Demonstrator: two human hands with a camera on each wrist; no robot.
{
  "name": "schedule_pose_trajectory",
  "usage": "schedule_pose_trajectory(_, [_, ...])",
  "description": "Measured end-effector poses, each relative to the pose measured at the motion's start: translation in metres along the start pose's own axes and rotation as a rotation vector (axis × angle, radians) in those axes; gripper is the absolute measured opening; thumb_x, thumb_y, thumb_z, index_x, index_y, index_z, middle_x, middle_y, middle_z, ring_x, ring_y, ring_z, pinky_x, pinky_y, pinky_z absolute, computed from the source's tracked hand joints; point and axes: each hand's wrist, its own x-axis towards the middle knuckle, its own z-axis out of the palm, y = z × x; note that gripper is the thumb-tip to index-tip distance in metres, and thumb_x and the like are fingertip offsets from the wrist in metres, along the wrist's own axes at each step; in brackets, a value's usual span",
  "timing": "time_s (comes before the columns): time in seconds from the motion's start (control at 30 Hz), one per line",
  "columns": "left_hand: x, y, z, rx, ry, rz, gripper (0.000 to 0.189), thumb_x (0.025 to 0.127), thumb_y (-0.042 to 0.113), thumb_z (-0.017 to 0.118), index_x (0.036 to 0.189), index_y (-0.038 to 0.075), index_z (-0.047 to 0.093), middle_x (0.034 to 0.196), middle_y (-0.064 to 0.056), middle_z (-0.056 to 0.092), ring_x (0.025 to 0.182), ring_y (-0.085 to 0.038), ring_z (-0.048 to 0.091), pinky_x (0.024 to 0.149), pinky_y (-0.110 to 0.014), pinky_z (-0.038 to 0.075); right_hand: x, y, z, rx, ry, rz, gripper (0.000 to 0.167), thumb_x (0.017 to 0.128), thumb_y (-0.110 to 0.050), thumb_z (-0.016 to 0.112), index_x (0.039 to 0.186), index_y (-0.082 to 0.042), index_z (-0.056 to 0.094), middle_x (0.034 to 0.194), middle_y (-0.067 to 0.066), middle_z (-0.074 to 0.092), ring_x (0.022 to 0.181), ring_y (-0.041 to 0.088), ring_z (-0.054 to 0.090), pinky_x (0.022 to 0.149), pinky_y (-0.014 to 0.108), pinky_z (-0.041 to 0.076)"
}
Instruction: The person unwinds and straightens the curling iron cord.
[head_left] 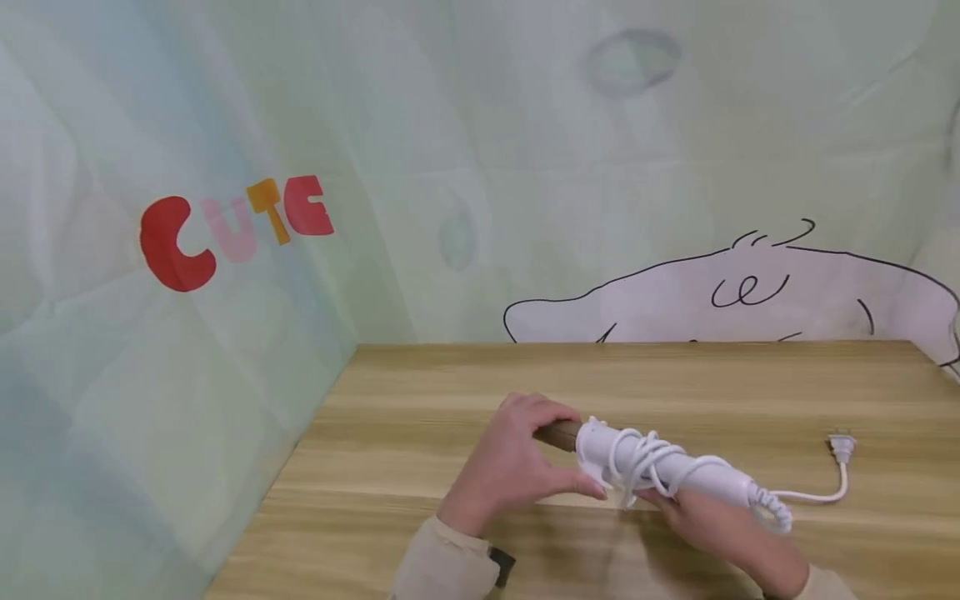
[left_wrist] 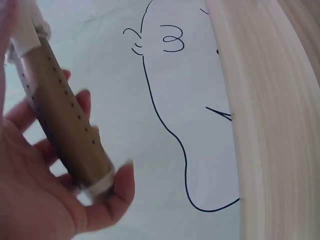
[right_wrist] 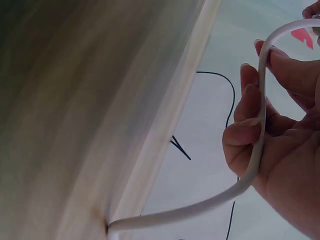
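Note:
A curling iron with a white handle and a brown barrel is held over the table, its power cord looped several times round the handle. My left hand grips it by the barrel. In the left wrist view, fingers curl behind the dotted barrel and the thumb lies at its pale tip. My right hand is beneath the handle, partly hidden by it. The right wrist view has a loose length of cord running through its curled fingers, with thumb and forefinger pinching near the top.
The two-pin plug lies on the wooden table at the right, joined to the cord. Behind and to the left hangs a pale cloth backdrop with coloured letters and a line-drawn cartoon figure.

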Motion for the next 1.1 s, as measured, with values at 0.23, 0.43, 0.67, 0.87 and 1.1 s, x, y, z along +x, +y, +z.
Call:
schedule_pose_trajectory(0.23, [0.002, 0.005, 0.006, 0.28, 0.133, -0.072, 0.075, 0.051, 0.071, 0.084, 0.105, 0.02, 0.075, 0.106, 0.004, 0.07, 0.101, -0.024, 0.054, 0.083, -0.039, 0.048, 0.011, -0.018, -0.019, 0.351, -0.122, 0.213, 0.028, 0.08, -0.003, 0.079, 0.105, -0.011, 0.071, 0.102, -0.001, 0.07, 0.097, 0.018, 0.064, 0.08, 0.039, 0.053])
schedule_pose_trajectory(0.43, [0.003, 0.004, 0.012, 0.456, 0.26, -0.139, 0.083, 0.049, 0.081, 0.077, 0.105, 0.019, 0.076, 0.1, 0.001, 0.067, 0.094, -0.026, 0.053, 0.075, -0.044, 0.044, 0.026, -0.045, -0.033, 0.867, -0.01, 0.341, 0.032, 0.091, -0.002, 0.069, 0.123, -0.003, 0.064, 0.119, 0.005, 0.068, 0.113, 0.015, 0.062, 0.094, 0.023, 0.047])
schedule_pose_trajectory(0.67, [-0.001, 0.0, 0.015, 0.552, 0.238, -0.221, 0.081, 0.052, 0.084, 0.072, 0.104, 0.022, 0.075, 0.099, -0.002, 0.065, 0.096, -0.028, 0.051, 0.072, -0.047, 0.043, 0.028, -0.068, -0.028, 0.942, 0.216, 0.478, 0.032, 0.088, 0.013, 0.065, 0.118, 0.005, 0.059, 0.085, 0.005, 0.071, 0.079, 0.015, 0.071, 0.071, 0.024, 0.055])
schedule_pose_trajectory(0.87, [-0.001, -0.006, 0.013, 0.604, 0.077, -0.24, 0.085, 0.05, 0.087, 0.07, 0.107, 0.025, 0.076, 0.097, -0.001, 0.066, 0.092, -0.025, 0.049, 0.069, -0.045, 0.042, 0.029, -0.06, -0.049, 0.679, 0.225, 0.433, 0.032, 0.085, 0.017, 0.064, 0.113, 0.003, 0.068, 0.077, -0.007, 0.062, 0.066, 0.007, 0.06, 0.059, 0.02, 0.052])
schedule_pose_trajectory(1.1, [-0.004, -0.011, 0.005, 0.502, -0.16, -0.187, 0.064, 0.046, 0.077, 0.081, 0.09, 0.031, 0.073, 0.084, 0.012, 0.059, 0.087, -0.018, 0.047, 0.073, -0.047, 0.041, 0.029, -0.031, -0.077, 0.386, 0.188, 0.2, 0.022, 0.085, 0.011, 0.068, 0.096, -0.008, 0.074, 0.082, -0.013, 0.053, 0.066, -0.001, 0.046, 0.057, 0.013, 0.037])
